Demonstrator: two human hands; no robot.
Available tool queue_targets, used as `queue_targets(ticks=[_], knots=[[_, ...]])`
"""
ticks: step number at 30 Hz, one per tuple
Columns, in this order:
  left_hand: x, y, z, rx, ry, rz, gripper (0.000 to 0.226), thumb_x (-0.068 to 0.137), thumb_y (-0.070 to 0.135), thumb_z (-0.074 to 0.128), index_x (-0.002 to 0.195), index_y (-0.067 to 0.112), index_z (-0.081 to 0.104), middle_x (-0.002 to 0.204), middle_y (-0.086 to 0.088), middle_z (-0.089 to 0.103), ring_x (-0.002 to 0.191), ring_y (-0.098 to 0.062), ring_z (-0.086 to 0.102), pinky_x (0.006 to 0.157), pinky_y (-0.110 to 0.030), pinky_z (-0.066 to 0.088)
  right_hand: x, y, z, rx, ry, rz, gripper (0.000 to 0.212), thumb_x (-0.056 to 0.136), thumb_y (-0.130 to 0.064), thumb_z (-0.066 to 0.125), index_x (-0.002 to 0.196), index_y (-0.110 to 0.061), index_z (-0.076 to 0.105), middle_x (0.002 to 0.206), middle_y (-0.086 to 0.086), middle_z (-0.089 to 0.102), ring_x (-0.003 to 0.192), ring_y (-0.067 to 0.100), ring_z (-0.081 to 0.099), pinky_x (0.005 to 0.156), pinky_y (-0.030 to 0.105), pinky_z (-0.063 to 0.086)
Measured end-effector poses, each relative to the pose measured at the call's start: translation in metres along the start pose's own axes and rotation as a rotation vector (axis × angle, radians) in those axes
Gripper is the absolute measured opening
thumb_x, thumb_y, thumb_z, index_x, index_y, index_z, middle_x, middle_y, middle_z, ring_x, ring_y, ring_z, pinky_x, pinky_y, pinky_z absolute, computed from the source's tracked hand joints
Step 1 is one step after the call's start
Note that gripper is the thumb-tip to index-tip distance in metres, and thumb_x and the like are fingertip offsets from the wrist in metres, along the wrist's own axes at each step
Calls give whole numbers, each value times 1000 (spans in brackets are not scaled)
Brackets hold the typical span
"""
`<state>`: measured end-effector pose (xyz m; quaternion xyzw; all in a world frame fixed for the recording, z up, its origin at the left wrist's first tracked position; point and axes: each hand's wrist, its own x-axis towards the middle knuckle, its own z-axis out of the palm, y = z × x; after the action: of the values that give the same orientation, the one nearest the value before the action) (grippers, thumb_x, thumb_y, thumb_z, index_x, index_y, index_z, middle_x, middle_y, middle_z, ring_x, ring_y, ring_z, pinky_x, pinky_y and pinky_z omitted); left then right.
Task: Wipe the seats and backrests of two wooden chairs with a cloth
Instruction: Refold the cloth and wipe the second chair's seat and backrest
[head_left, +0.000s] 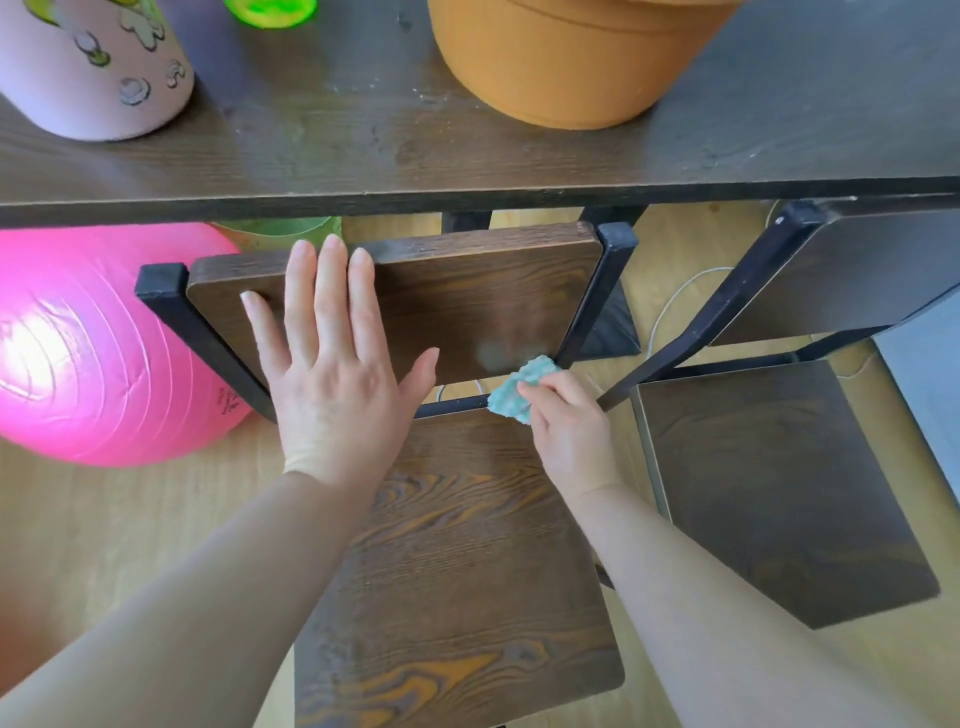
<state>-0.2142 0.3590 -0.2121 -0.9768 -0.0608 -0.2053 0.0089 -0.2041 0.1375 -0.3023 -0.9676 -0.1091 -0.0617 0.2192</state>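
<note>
Left hand (332, 374) lies flat, fingers straight, on the near chair's backrest (467, 296), likely steadying it. Right hand (566, 431) pinches the teal cloth (519, 387) at the backrest's lower right corner, wiping. Second chair (779, 483) stands right of the backrest.

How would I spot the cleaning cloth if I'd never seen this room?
Find the dark table across the top. Just below it, the left chair's backrest has a right hand at its lower right corner, gripping the cloth. It is the only small, fluffy, turquoise thing there.
</note>
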Motion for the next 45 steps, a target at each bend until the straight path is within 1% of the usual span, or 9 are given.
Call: queue_targets(ticks=[3, 9, 19, 25, 28, 30, 36, 42, 45], knots=[[0, -2, -5, -24, -25, 14, 87, 91, 56, 52, 151, 2, 20, 158, -17, 21, 149, -33, 9, 114, -64, 11, 9, -16, -46, 85, 227, -91, 23, 90, -13, 62, 112, -8, 70, 110, 5, 62, 104, 13, 58, 91, 12, 44], [1, -4, -12, -50, -55, 25, 87, 91, 54, 53, 151, 3, 18, 158, -17, 20, 149, -33, 8, 115, -64, 10, 67, -26, -120, 120, 581, -113, 19, 89, -2, 63, 106, -6, 72, 104, 12, 62, 100, 13, 59, 83, 15, 49], [1, -2, -4, -29, -24, 11, 83, 92, 54, 50, 150, 2, 21, 157, -18, 23, 148, -34, 11, 114, -64, 11, 47, 10, -64, 130, 307, -146, 29, 95, -25, 52, 105, -5, 71, 108, 9, 61, 104, 18, 60, 84, 28, 56], [7, -3, 3, -32, 17, 5, 84, 91, 54, 53, 149, 1, 23, 156, -19, 25, 148, -35, 13, 114, -64, 11, 30, 38, -8, 149, 220, -60, 15, 90, -5, 62, 102, -4, 72, 102, 8, 62, 98, 21, 61, 86, 27, 55], [10, -3, 7, -29, 21, 4, 85, 90, 54, 55, 149, 1, 23, 156, -19, 25, 147, -37, 14, 114, -65, 11, 20, 50, 18, 169, 99, 53, 14, 90, -9, 64, 103, -9, 71, 102, -2, 60, 97, 7, 54, 85, 19, 53], [10, -2, 8, -24, 31, -2, 86, 89, 53, 57, 149, 1, 24, 156, -20, 25, 147, -38, 16, 114, -66, 12, 15, 58, 37, 158, 34, 123, 14, 91, -11, 64, 103, -12, 70, 101, -8, 56, 96, 3, 51, 82, 24, 54], [6, 2, 10, -4, 51, -20, 87, 87, 54, 58, 147, -1, 29, 154, -21, 28, 146, -40, 19, 112, -67, 15, 7, 67, 78, -12, -105, 208, 24, 88, -15, 69, 113, -18, 70, 118, -2, 61, 109, 18, 60, 82, 27, 58], [0, 0, 3, -8, 11, 4, 87, 89, 53, 58, 149, -1, 26, 156, -21, 25, 147, -38, 15, 113, -66, 14, 4, 50, 73, -8, -190, 327, 25, 93, -14, 62, 116, -14, 69, 129, 1, 58, 114, 20, 59, 91, 26, 51], [0, -3, -4, -28, -31, 9, 85, 89, 51, 58, 150, 1, 25, 157, -18, 24, 148, -35, 13, 115, -64, 13, -4, 32, 43, 80, -118, 338, 21, 91, -13, 65, 110, -14, 71, 122, -2, 61, 109, 17, 61, 82, 19, 52]])
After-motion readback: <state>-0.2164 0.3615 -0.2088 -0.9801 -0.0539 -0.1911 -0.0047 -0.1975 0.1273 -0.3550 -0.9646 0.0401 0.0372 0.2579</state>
